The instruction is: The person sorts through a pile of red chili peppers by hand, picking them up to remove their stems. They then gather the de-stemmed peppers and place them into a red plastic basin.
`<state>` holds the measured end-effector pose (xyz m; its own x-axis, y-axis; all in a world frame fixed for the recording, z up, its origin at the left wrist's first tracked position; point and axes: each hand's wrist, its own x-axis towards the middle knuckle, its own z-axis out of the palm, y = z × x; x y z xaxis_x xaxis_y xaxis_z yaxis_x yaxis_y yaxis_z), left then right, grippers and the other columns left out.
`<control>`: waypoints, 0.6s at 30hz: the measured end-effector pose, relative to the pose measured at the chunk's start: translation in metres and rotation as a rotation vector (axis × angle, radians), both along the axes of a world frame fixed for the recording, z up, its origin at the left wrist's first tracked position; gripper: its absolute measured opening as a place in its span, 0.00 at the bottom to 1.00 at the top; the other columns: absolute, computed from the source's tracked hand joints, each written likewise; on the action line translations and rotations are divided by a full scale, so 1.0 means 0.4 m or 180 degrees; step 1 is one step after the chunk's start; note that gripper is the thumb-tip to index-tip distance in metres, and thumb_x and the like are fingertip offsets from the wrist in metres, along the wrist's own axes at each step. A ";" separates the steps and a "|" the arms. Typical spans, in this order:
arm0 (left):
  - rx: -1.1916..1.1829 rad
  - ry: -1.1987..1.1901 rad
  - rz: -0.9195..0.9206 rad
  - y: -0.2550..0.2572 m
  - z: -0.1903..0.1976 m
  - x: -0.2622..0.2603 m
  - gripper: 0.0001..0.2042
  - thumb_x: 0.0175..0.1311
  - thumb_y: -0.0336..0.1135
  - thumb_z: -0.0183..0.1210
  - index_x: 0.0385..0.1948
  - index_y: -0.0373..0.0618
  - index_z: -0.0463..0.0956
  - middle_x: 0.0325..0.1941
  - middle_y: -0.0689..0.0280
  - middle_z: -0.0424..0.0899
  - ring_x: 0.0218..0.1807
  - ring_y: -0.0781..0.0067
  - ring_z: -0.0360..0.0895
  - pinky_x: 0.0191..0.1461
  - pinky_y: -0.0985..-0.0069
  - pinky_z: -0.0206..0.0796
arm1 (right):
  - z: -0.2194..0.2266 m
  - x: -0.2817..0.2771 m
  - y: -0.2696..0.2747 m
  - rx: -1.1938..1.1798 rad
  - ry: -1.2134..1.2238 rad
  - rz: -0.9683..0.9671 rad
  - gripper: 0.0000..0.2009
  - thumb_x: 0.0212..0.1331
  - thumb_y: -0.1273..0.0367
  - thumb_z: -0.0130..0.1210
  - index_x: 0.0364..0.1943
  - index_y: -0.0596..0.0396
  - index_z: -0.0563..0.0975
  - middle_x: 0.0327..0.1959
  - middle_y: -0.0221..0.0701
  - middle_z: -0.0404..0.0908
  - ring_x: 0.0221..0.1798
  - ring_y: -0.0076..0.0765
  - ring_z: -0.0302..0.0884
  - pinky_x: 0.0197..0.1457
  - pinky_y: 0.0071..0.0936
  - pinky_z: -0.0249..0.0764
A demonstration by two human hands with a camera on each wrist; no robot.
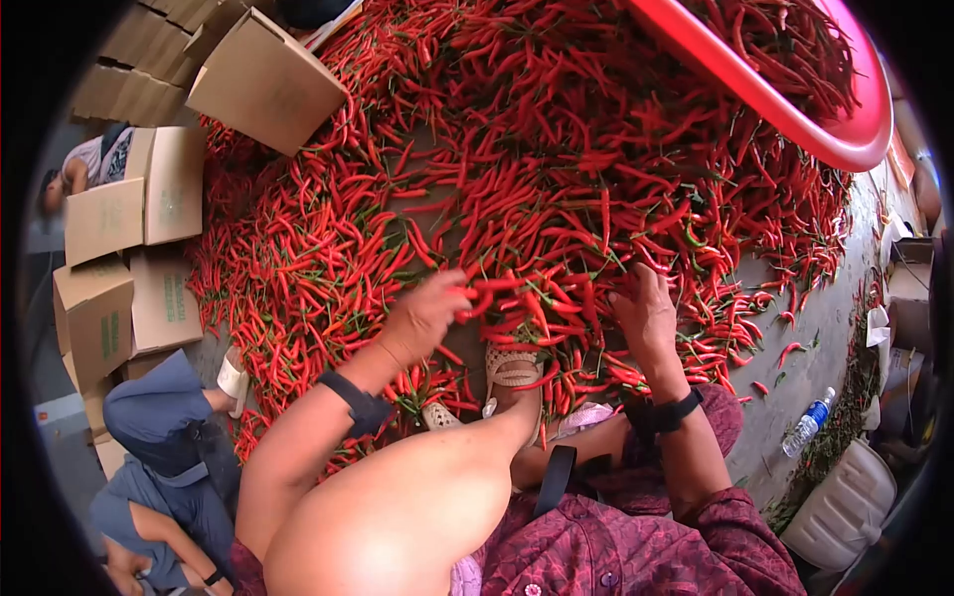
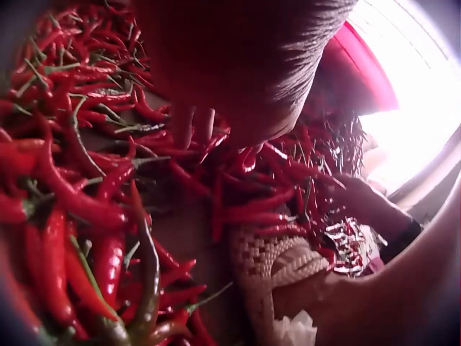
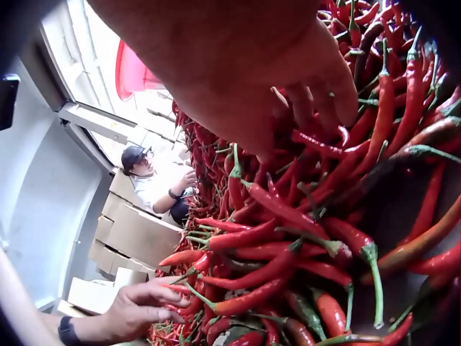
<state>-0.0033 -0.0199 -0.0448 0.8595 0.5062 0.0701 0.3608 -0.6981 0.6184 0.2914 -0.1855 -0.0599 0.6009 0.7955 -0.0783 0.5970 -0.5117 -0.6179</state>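
Red chili peppers (image 1: pixel 537 209) with green stems lie in a thick spread over the floor. My left hand (image 1: pixel 427 313) pinches a red chili between thumb and fingers, just above the foot in the woven sandal (image 1: pixel 512 368). A small bunch of chilies (image 1: pixel 537 308) lies between my two hands, over the front of that sandal. On its far side my right hand (image 1: pixel 646 313) reaches down among the chilies, thumb apart from the bent fingers. In the right wrist view the right fingers (image 3: pixel 317 104) touch peppers at the pile's surface.
A large red basin (image 1: pixel 845 139) holding chilies stands at the far right. Cardboard boxes (image 1: pixel 263 79) line the left side. Another person's legs (image 1: pixel 159 407) are at the left. A water bottle (image 1: pixel 810 422) lies at the right. A person in a cap (image 3: pixel 144 169) sits near boxes.
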 end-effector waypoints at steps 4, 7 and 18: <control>-0.0935 0.0458 0.1038 0.127 0.037 0.007 0.12 0.55 0.25 0.54 0.42 0.40 0.77 0.49 0.54 0.79 0.51 0.56 0.78 0.55 0.70 0.70 | -0.024 -0.067 0.030 -0.0146 0.0584 0.0802 0.21 0.50 0.66 0.63 0.50 0.52 0.74 0.39 0.41 0.78 0.44 0.50 0.78 0.45 0.40 0.74; -0.1897 0.0786 0.1243 0.225 0.034 0.031 0.18 0.58 0.29 0.54 0.51 0.44 0.75 0.52 0.62 0.79 0.51 0.74 0.76 0.47 0.77 0.68 | 0.074 -0.095 0.094 -0.0489 -0.0272 0.0967 0.14 0.51 0.63 0.62 0.41 0.49 0.78 0.35 0.37 0.80 0.39 0.49 0.79 0.39 0.40 0.75; -0.2118 0.1439 0.0616 0.131 -0.053 0.045 0.23 0.56 0.25 0.60 0.57 0.46 0.72 0.43 0.62 0.80 0.43 0.75 0.75 0.47 0.76 0.69 | -0.029 -0.161 0.459 -0.0143 -0.1255 0.2165 0.06 0.49 0.68 0.56 0.29 0.50 0.81 0.35 0.35 0.81 0.38 0.46 0.81 0.40 0.40 0.77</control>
<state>0.0146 0.0326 -0.0662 0.6262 0.4618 -0.6282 0.7502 -0.1374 0.6468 0.2269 -0.0018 -0.0714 -0.0268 0.9996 -0.0015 0.9589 0.0252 -0.2826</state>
